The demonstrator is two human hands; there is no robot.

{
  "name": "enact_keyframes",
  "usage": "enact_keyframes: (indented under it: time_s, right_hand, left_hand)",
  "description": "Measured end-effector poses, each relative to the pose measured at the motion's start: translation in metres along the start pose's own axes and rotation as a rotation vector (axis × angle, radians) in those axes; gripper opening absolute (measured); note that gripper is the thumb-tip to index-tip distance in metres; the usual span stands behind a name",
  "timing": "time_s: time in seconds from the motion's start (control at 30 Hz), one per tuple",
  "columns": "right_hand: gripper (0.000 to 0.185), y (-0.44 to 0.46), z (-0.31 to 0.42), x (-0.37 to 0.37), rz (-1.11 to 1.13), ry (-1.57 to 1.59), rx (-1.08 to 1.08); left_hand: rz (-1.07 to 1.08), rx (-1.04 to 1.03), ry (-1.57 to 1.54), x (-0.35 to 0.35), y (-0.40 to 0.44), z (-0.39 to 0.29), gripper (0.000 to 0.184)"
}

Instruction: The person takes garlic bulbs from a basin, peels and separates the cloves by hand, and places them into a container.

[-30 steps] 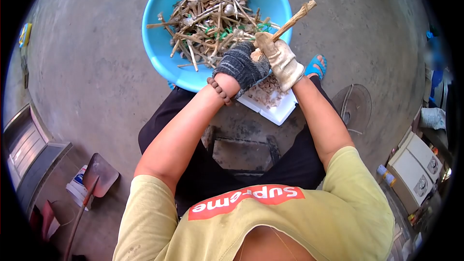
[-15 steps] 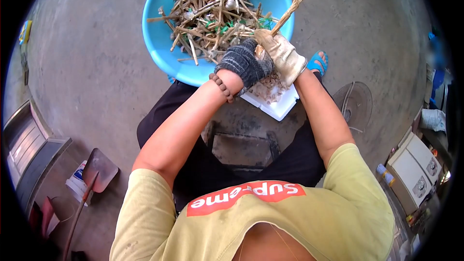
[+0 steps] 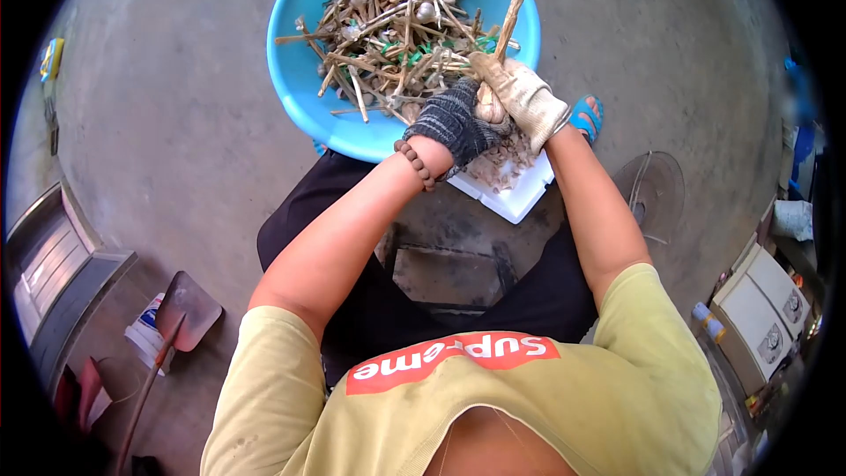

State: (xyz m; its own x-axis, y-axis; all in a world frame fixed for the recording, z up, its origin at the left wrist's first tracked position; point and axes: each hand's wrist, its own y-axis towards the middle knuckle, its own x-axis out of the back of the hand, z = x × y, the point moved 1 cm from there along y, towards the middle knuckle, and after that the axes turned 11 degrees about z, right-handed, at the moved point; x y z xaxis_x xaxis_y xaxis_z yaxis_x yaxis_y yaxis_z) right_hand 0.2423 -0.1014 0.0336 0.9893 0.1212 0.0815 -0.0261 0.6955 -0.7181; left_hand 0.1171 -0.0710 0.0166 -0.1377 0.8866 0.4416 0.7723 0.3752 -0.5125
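A garlic bulb (image 3: 489,107) sits between my two gloved hands, its thick dry stalk (image 3: 511,19) rising up over the basin's right rim. My left hand (image 3: 454,122), in a dark grey knitted glove, presses against the bulb from the left. On the other side my right hand (image 3: 522,99), in a cream work glove, grips the garlic where stalk and bulb meet. Both sets of fingers are closed and partly hidden. Below them lies a white foam tray (image 3: 518,203) strewn with small brownish bits. Ahead, a blue basin (image 3: 295,88) holds many dried garlic bulbs with stalks and some green strips.
A low dark stool (image 3: 445,273) stands between my knees. To the right, a round fan grille (image 3: 652,194) rests on the concrete floor, with white cabinets (image 3: 762,313) farther out. A shovel (image 3: 187,310) and a white bucket (image 3: 145,335) are at the left.
The stalk has swung from leaning right to more upright, and more of the bulb shows between my hands. Both hands remain on the garlic, slightly lower in view.
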Motion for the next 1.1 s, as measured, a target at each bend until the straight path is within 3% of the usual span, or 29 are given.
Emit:
enact_keyframes:
  time_s: [0.03, 0.07, 0.1, 0.17, 0.2, 0.3, 0.43, 0.47, 0.6, 0.77, 0.83, 0.87, 1.1]
  right_hand:
    - [0.044, -0.002, 0.004, 0.002, -0.058, -0.028, -0.014]
    - [0.043, 0.002, -0.005, 0.001, -0.123, 0.074, 0.155]
    - [0.043, 0.004, -0.009, 0.001, -0.184, 0.081, 0.266]
    - [0.038, -0.001, -0.002, 0.003, -0.213, 0.388, 0.329]
    - [0.032, -0.001, -0.001, 0.001, -0.164, 0.710, 0.405]
    - [0.031, 0.002, -0.002, -0.005, -0.043, 0.997, 0.457]
    - [0.034, 0.006, -0.002, -0.012, -0.147, 1.019, 0.474]
    - [0.034, 0.004, 0.001, -0.015, -0.194, 0.997, 0.470]
    - [0.028, 0.005, 0.006, -0.026, -0.274, 1.004, 0.538]
    - [0.025, 0.001, 0.011, -0.026, -0.324, 1.153, 0.561]
    - [0.027, 0.005, 0.009, -0.023, -0.299, 1.168, 0.599]
    - [0.028, 0.004, 0.009, -0.023, -0.289, 1.126, 0.625]
    - [0.040, -0.016, 0.030, -0.039, -0.289, 0.777, 0.635]
  left_hand:
    - [-0.026, -0.067, -0.117, -0.007, 0.009, 0.009, 0.044]
    - [-0.052, -0.134, -0.234, -0.013, 0.016, 0.019, 0.044]
    - [-0.060, -0.132, -0.230, -0.005, 0.012, 0.014, 0.044]
    - [0.040, -0.033, -0.103, 0.017, -0.003, -0.008, 0.046]
    - [0.057, -0.055, -0.111, 0.021, -0.010, -0.011, 0.049]
    - [0.012, -0.059, -0.106, 0.006, -0.002, -0.003, 0.048]
    - [-0.092, -0.072, -0.182, 0.009, -0.006, -0.004, 0.052]
    - [0.068, 0.108, -0.079, 0.014, -0.005, -0.006, 0.055]
    - [-0.082, 0.136, 0.150, 0.022, -0.019, -0.018, 0.058]
    - [-0.183, 0.002, 0.215, 0.033, -0.020, -0.019, 0.051]
    - [-0.143, 0.073, 0.188, 0.037, -0.018, -0.019, 0.046]
    - [-0.274, 0.028, 0.167, 0.028, -0.013, -0.012, 0.046]
    - [-0.370, 0.030, -0.182, 0.015, -0.002, -0.003, 0.037]
